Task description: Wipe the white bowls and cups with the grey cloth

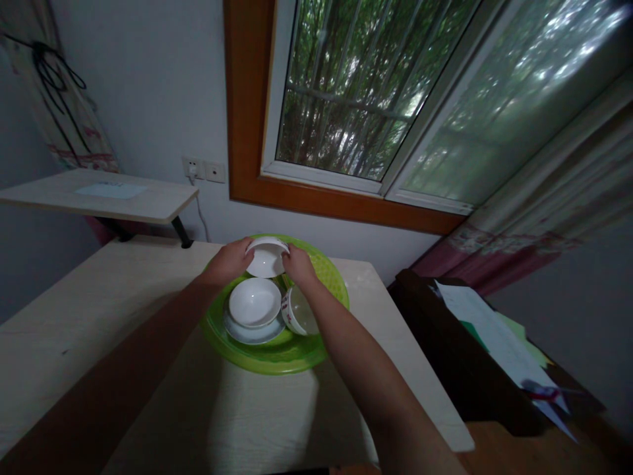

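Cannot see most fingertips of the left hand (230, 262) and right hand (299, 265), tucked round the held bowl (268, 258). Lose part of the patterned bowl (293, 315) behind the right forearm (341, 343), and the middle of the plate (254, 335) beneath the white bowl (254, 301). Cannot read the marks on the paper sheet (111, 190), too small. Find the left forearm (163, 326) cut off by the bottom edge, the window (440, 109) by the top, the foliage (346, 86) blurred.

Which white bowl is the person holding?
The farthest bowl, nearest the window: the left hand and right hand hold its sides. Neither hand grips the nearer bowls.
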A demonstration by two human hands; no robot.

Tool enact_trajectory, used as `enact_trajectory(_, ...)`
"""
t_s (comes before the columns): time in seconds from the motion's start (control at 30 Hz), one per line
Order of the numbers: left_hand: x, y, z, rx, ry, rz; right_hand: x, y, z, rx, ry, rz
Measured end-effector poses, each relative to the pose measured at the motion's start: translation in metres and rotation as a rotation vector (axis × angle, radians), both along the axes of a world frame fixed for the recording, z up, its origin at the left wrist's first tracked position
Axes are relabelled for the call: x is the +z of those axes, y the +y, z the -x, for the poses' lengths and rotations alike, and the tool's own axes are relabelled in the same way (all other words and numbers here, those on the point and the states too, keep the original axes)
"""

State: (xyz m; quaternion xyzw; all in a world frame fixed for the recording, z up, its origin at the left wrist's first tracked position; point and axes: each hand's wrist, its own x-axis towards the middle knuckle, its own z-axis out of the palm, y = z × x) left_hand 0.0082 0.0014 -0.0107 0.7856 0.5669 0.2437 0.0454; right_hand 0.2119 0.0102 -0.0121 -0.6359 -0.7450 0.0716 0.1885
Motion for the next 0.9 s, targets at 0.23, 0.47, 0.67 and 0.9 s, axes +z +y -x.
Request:
enact_trajectory(0.23,0.0,0.0,0.0,0.036,-0.033,0.088,0.002,-0.002,0.002,-0.001,0.003,0.028)
enact_trajectory(0.47,0.002,-0.007,0.001,0.02,0.029,-0.01,0.018,-0.021,0.008,0.079,-0.112,-0.118)
enact_trajectory(0.67,0.01,-0.012,-0.002,0.03,-0.001,-0.053,0.016,-0.018,0.011,0.054,-0.041,-0.102)
enact_trajectory(0.9,0.005,-0.005,-0.002,0.071,-0.083,0.013,0.001,-0.001,0.005,-0.006,0.115,-0.02)
